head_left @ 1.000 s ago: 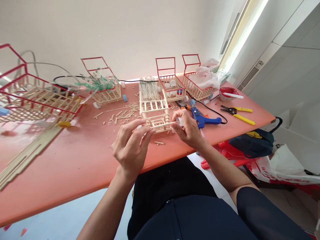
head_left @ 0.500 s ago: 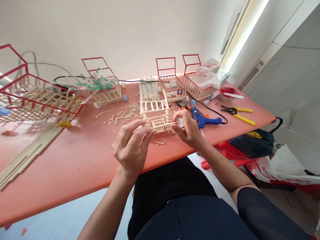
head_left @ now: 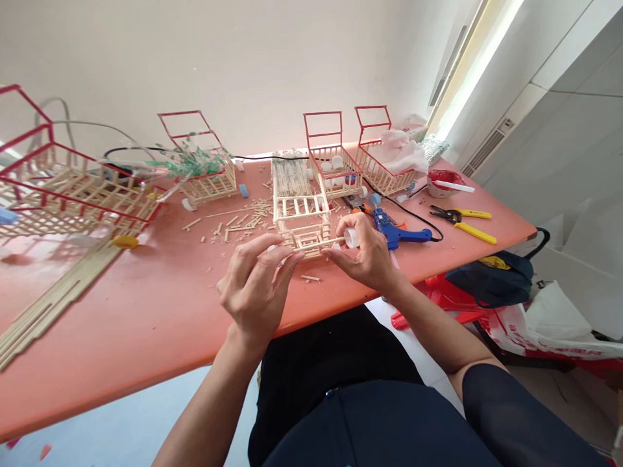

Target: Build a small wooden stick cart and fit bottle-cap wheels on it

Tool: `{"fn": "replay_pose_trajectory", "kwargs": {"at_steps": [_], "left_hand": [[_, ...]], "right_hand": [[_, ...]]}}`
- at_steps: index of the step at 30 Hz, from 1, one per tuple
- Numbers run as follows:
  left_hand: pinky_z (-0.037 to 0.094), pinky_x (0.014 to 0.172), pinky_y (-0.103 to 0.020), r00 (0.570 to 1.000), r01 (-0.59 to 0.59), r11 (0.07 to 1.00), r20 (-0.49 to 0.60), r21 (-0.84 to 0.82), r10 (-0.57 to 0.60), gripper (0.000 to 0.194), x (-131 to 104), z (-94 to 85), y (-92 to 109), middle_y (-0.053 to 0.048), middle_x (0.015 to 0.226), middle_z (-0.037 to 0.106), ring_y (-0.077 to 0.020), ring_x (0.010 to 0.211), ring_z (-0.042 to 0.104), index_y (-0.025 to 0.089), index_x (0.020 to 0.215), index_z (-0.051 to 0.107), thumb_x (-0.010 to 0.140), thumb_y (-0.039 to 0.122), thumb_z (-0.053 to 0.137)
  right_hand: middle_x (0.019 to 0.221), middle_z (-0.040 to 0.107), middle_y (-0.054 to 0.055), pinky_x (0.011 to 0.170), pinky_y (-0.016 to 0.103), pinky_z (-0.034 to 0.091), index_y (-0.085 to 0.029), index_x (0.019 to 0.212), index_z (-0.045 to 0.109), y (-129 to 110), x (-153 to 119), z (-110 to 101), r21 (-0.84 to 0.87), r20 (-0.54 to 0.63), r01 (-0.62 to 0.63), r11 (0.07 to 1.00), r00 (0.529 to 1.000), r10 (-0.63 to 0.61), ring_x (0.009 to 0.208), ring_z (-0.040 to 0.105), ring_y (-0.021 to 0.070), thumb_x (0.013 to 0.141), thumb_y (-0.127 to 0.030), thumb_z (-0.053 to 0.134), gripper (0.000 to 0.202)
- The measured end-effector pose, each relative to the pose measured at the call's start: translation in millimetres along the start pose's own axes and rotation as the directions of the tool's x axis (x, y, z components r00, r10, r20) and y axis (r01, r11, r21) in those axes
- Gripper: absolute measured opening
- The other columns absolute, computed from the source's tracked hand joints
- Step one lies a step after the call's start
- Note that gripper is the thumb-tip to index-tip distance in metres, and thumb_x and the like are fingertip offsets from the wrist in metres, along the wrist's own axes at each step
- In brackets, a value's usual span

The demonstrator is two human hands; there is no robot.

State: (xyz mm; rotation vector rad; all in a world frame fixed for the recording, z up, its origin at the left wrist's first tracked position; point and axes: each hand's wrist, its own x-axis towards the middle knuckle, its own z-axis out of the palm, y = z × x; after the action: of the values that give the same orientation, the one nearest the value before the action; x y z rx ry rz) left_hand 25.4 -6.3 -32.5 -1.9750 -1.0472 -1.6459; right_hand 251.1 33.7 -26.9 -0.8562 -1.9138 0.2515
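My left hand [head_left: 257,279] is closed in a pinch on the left end of a thin wooden stick [head_left: 318,244], where a white cap shows partly behind the fingers. On the stick's right end sits a white bottle cap [head_left: 351,237], like a wheel on an axle. The curled fingers of my right hand [head_left: 367,256] are around that cap, while its thumb reaches left below the stick, a little apart. Just behind the stick stands a small wooden-stick cart frame [head_left: 302,207], partly hidden by the stick and hands.
Red-trimmed stick carts [head_left: 199,185] stand along the wall. A blue glue gun [head_left: 402,230] and yellow-handled pliers [head_left: 462,224] lie to the right. Stick offcuts [head_left: 248,220] litter the orange table [head_left: 185,324]; long sticks [head_left: 58,301] lie at left. A red-smeared bowl [head_left: 445,185] stands at back right.
My right thumb has moved down and left, away from the index finger, so more of the stick and cap shows. My left hand has barely moved.
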Motion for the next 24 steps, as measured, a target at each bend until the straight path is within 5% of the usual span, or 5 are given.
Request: {"fn": "replay_pose_trajectory", "kwargs": {"at_steps": [15,24], "left_hand": [[0.064,0.086,-0.032,1.000,-0.003,1.000,0.005,-0.008,0.003,0.019,-0.7,-1.0,-0.3,-0.008,0.111,0.084,-0.0198,0.096,0.081,0.025,0.111,0.080,0.097,0.016,0.089],[0.065,0.088,-0.031,1.000,-0.025,1.000,0.009,0.009,0.025,0.021,-0.6,-1.4,-1.7,-0.007,0.109,0.084,-0.0194,0.096,0.082,0.023,0.110,0.079,0.096,0.014,0.090]], "right_hand": [[0.100,0.071,0.001,0.083,0.034,0.053,-0.027,0.110,0.056,-2.6,-1.2,2.0,-0.054,-0.067,0.097,0.994,0.993,-0.101,0.082,0.067,0.0194,0.108,-0.052,0.077,0.033],[0.093,0.070,0.000,0.081,0.033,0.053,-0.027,0.112,0.057,0.8,-1.7,1.8,-0.084,-0.074,0.135,0.987,0.987,-0.141,0.081,0.069,0.0197,0.110,-0.054,0.074,0.032]]}}
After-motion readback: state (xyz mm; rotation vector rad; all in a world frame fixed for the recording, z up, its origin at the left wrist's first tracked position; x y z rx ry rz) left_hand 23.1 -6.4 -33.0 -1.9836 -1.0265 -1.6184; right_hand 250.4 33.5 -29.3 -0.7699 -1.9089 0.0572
